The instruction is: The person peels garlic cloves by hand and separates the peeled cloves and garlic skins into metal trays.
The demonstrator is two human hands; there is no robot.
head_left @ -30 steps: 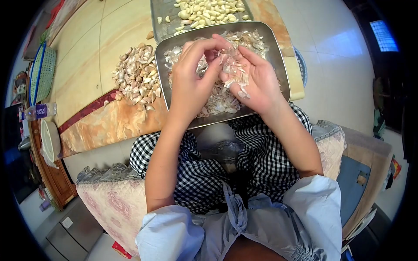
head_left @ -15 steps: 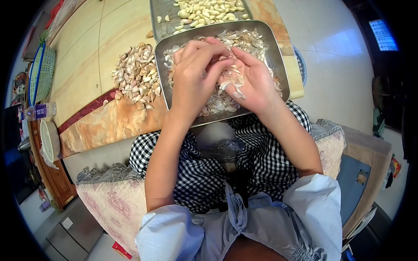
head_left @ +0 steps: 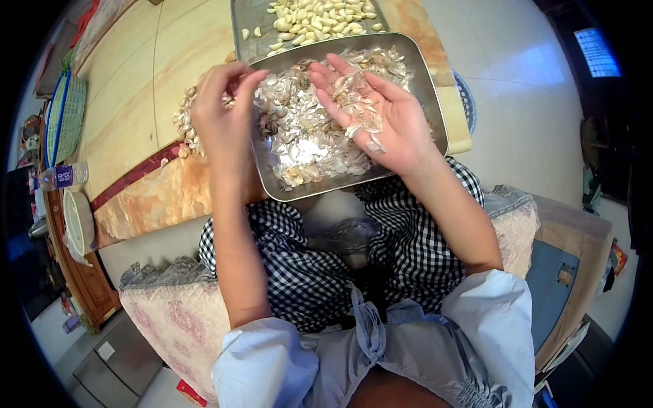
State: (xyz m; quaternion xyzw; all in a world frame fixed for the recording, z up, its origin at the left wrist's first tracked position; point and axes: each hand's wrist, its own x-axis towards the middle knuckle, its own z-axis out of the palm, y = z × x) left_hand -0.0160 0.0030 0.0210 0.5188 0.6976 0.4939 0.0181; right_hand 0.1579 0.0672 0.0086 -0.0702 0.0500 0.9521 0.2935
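My right hand [head_left: 394, 132] is held palm up over the metal tray [head_left: 443, 115], fingers stretched out. Loose garlic skins [head_left: 359, 102] lie across its palm and fingers. To the left, my left hand [head_left: 221, 115] hovers over the unpeeled garlic cloves [head_left: 185, 122], covering most of that pile. Its fingers curl loosely and the thumb stands apart from them; the hand is slightly blurred, and I see nothing held in it. Papery garlic skins [head_left: 299, 129] spread over the tray's bottom.
Behind the skin tray, a second tray [head_left: 246, 51] carries peeled garlic cloves [head_left: 320, 20]. Both trays sit at the right end of the stone-patterned table [head_left: 122, 88]. A plastic bottle [head_left: 64, 175], a pale oval basin [head_left: 78, 221] and a green basket [head_left: 66, 119] are at the far left.
My left hand has moved away from my right hand, leftward to the unpeeled cloves. My right hand has opened flatter, showing more skins on it. The skin tray has shifted slightly.
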